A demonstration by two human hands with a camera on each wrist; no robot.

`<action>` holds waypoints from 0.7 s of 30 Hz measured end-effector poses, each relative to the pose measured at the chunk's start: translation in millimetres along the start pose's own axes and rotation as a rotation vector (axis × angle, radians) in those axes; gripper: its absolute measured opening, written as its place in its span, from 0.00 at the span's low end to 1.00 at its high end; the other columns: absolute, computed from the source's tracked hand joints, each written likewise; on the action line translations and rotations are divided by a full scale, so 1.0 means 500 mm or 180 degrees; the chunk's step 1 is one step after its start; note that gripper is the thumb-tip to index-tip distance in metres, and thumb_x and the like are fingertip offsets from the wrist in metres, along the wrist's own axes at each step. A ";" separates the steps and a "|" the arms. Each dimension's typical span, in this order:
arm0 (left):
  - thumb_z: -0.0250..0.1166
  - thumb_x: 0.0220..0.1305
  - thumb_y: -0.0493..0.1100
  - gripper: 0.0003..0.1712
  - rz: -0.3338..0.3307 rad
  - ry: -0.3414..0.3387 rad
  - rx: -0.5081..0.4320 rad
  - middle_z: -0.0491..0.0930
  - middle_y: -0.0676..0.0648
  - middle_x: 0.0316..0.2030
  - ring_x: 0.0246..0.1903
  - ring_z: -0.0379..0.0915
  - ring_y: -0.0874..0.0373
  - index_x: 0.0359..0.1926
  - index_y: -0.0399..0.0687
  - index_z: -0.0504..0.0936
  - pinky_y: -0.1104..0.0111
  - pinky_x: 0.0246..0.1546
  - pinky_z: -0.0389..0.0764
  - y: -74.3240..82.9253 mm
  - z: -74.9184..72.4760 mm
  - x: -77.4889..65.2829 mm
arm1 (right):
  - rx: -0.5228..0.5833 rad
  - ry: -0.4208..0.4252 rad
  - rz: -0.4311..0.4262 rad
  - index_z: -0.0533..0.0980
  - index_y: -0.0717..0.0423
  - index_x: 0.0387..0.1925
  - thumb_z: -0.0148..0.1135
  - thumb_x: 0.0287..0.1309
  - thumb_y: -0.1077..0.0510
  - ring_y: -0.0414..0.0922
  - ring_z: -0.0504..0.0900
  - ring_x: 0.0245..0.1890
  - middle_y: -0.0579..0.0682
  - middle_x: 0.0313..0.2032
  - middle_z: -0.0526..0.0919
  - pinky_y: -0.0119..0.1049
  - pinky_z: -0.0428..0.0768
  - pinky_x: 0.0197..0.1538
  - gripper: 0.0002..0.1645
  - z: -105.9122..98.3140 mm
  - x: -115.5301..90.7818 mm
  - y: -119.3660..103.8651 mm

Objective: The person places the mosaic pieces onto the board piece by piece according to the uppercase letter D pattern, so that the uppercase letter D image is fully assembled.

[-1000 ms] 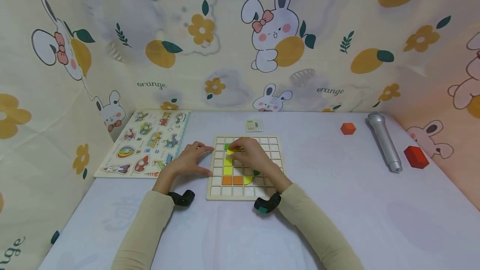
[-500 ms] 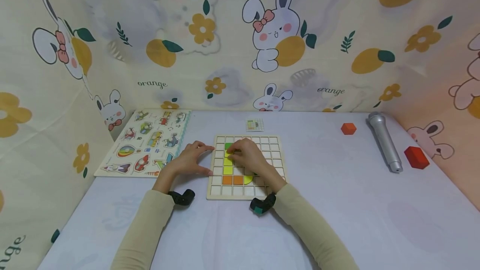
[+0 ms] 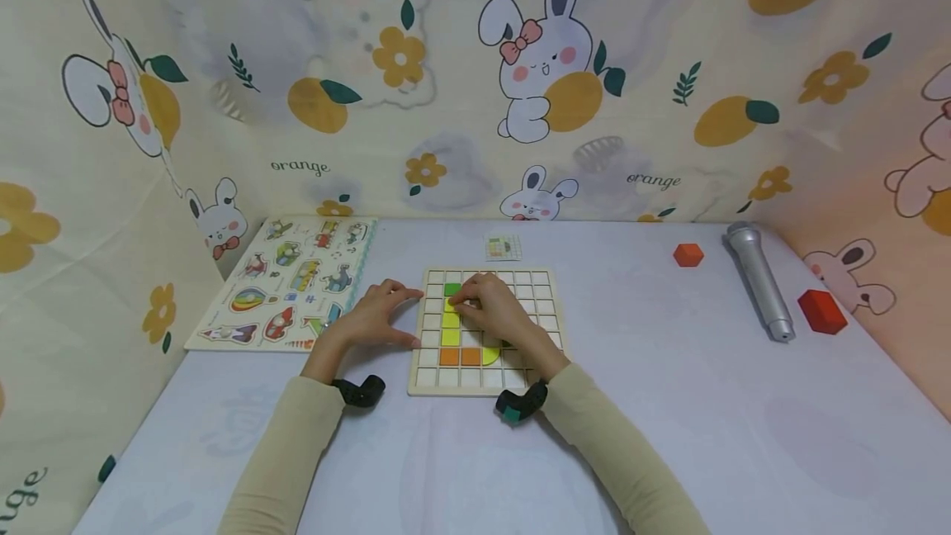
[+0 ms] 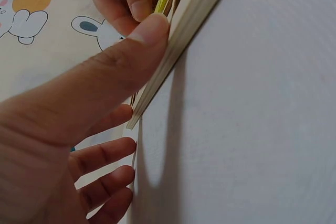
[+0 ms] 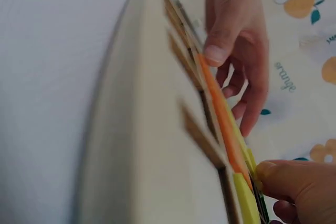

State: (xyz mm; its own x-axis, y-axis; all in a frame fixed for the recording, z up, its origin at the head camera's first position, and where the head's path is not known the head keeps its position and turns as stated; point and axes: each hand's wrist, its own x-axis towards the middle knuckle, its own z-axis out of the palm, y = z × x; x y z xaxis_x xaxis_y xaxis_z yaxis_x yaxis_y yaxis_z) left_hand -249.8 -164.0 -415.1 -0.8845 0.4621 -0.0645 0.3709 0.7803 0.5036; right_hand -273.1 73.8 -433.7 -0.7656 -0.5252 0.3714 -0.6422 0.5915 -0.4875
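Observation:
A wooden grid board (image 3: pixel 546 287) lies on the table, with square cells and a raised rim. My right hand (image 3: pixel 494 308) reaches over it, thumb and fingertips pinching a yellow tile (image 3: pixel 449 304) in the left part of the grid. A green tile (image 3: pixel 451 290) lies just above that one, and a yellow square tile (image 3: pixel 450 337) lower in the same column. Below are orange tiles (image 3: pixel 449 357) and a yellow rounded tile (image 3: pixel 490 355). My left hand (image 3: pixel 375 319) touches the board's left edge with thumb and forefinger spread; its thumb (image 4: pixel 149 30) lies against the rim.
At the left lies a picture puzzle board (image 3: pixel 297 287). A small printed card (image 3: pixel 503 248) is behind the grid board. To the right are a small orange-red block (image 3: pixel 688 255), a silver microphone-shaped object (image 3: pixel 761 283) and a larger red block (image 3: pixel 822 311). Patterned cloth surrounds the table.
My right hand and wrist have shifted slightly left, and the yellow tile at its fingertips now sits lower, in line with the column. My left hand has stayed at the board's edge.

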 end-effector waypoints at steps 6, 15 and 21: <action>0.74 0.44 0.55 0.46 -0.0015 0.0002 -0.0011 0.63 0.42 0.58 0.56 0.58 0.45 0.65 0.50 0.67 0.49 0.57 0.64 0.001 -0.001 -0.003 | -0.0107 0.0026 0.0000 0.84 0.53 0.33 0.65 0.54 0.59 0.44 0.74 0.38 0.47 0.36 0.83 0.36 0.73 0.42 0.05 0.006 0.002 -0.002; 0.74 0.44 0.56 0.47 -0.0007 0.0001 -0.0028 0.63 0.42 0.58 0.56 0.58 0.44 0.65 0.50 0.67 0.49 0.57 0.64 0.001 -0.001 -0.003 | -0.0095 0.0003 -0.0099 0.83 0.56 0.35 0.64 0.56 0.60 0.44 0.76 0.38 0.48 0.36 0.84 0.37 0.72 0.46 0.06 -0.001 0.005 -0.002; 0.73 0.46 0.57 0.46 0.0000 -0.0052 -0.0020 0.63 0.42 0.58 0.57 0.57 0.45 0.65 0.49 0.66 0.48 0.58 0.63 -0.001 -0.001 0.004 | 0.0052 -0.0044 -0.0064 0.78 0.58 0.46 0.61 0.59 0.58 0.51 0.74 0.43 0.53 0.45 0.79 0.42 0.73 0.47 0.14 -0.042 -0.006 0.008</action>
State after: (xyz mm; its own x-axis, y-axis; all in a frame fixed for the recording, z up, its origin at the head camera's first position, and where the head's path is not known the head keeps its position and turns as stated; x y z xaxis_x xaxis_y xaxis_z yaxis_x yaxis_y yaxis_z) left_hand -252.0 -163.7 -414.9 -0.8798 0.4689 -0.0786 0.3690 0.7776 0.5091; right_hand -274.2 90.3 -420.0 -0.7519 -0.5454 0.3705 -0.6568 0.5707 -0.4928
